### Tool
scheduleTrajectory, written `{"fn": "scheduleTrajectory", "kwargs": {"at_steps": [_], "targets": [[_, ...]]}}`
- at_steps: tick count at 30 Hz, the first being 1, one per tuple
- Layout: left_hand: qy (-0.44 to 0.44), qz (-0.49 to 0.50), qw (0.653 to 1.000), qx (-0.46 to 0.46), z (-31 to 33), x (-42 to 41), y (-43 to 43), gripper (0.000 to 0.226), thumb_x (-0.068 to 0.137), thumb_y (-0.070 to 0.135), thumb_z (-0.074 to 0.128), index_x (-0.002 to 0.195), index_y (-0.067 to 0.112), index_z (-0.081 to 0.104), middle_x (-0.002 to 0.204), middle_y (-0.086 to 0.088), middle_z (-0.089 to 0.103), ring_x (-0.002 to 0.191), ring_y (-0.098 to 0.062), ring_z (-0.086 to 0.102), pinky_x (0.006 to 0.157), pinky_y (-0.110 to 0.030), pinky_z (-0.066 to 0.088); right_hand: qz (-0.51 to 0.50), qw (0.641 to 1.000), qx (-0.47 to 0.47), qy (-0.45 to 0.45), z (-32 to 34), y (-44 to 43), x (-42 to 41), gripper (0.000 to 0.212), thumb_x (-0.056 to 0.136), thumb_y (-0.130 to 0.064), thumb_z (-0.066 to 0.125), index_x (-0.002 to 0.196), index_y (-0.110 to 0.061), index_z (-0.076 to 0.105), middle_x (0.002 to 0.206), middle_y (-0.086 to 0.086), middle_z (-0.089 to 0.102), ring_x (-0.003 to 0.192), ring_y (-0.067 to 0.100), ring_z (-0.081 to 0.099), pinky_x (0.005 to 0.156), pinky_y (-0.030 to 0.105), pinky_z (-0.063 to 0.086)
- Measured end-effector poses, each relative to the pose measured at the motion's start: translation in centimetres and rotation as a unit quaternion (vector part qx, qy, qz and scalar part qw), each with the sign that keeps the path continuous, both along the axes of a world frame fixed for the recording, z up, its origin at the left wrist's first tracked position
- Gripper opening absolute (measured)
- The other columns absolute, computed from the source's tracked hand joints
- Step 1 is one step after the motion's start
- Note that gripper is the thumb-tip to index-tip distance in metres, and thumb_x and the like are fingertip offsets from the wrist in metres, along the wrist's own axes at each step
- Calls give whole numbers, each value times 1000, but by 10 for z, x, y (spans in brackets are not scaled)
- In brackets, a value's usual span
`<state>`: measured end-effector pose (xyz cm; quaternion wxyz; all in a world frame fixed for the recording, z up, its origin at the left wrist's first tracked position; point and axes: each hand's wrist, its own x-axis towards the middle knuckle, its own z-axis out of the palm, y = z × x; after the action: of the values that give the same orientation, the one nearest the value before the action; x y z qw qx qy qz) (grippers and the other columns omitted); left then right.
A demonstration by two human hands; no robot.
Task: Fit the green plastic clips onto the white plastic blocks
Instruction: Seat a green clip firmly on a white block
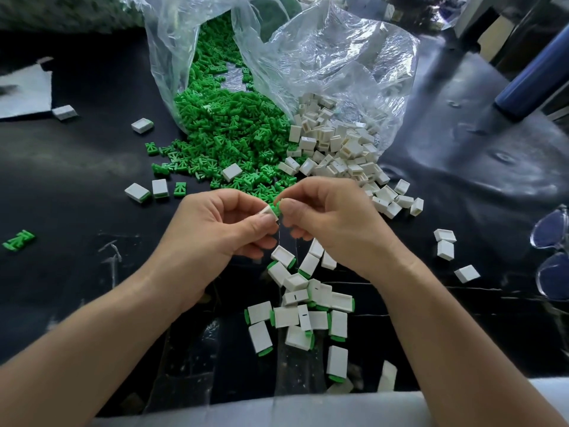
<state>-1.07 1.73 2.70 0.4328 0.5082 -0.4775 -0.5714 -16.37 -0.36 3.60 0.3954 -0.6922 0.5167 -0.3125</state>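
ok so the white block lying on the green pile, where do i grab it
Probably pinch the block across its two long sides, coming from straight above. It lies flat, broad face up, on top of the loose clips, so its sides are exposed and nothing covers it.

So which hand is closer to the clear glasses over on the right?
Right. The right hand, pinching a green clip, is left of the glasses; the left hand, holding a white block, is even farther left.
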Motion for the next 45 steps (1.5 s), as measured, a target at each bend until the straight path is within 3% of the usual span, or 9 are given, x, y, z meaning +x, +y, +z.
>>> {"fn": "scheduleTrajectory", "kwargs": {"at_steps": [6,9,13,20,24,27,30,37,45], "targets": [[1,-1,1000,-10,0,0,2,2,77,2,65,76,4,65,62,-6,70,51,-10,64,48,-18,52,25,993,-17,115,5,4,2,27,90,-23,55,65,-31,50,63,-6,57,67,14,58,69,34,51],[-5,-3,1000,-19,0,1,3,4,77,1,66,74,4,65,62,-7,70,50,-12,64,47,-18,51,35,990,-39,132,6,5,3,19,90,-19,55,71,-19,56,64,-2,55,69,19,54,66,32,44],[-61,-17,996,-64,-2,3,4,7,77,2,67,72,7,65,63,-9,70,48,-12,64,45,-18,50,64,971,-108,206,7,7,7,16,91,-16,53,79,-8,60,65,-4,47,68,17,44,63,32,33],[-140,-24,984,-104,-8,4,5,10,75,1,71,71,9,67,59,-8,68,50,-14,65,47,-18,51,120,940,-156,278,7,10,7,13,92,-16,48,84,-11,57,76,-6,43,75,18,42,69,36,36],[-76,-19,990,-114,-1,3,2,7,69,14,70,73,10,66,65,-9,70,51,-12,66,48,-18,51,80,967,-154,187,8,8,2,16,89,-15,57,77,-6,63,63,-8,46,62,10,45,59,29,38],[-12,-11,993,-117,4,2,1,16,65,19,67,77,9,65,71,-8,71,58,-13,68,51,-19,53,11,1000,-29,-2,12,6,-2,39,87,-39,53,70,-5,63,58,3,55,53,9,49,48,28,41],[35,-1,993,-114,4,1,0,19,60,18,68,77,9,67,75,-2,73,66,-7,66,59,-17,54,-4,989,113,-97,13,4,-3,54,73,-59,35,67,-13,63,60,1,60,51,9,53,49,17,39],[69,-27,991,-115,4,1,0,18,59,20,67,74,11,69,69,1,70,60,-19,57,56,-18,52,99,928,293,-209,9,9,17,62,68,-61,29,82,-7,56,67,5,58,57,14,54,54,24,36],[96,-78,984,-130,2,1,1,16,73,5,60,86,-1,66,55,-13,60,46,-23,57,50,-27,51,63,940,274,-194,7,14,20,55,94,-49,27,76,-5,55,58,1,46,51,12,41,50,23,32]]}}
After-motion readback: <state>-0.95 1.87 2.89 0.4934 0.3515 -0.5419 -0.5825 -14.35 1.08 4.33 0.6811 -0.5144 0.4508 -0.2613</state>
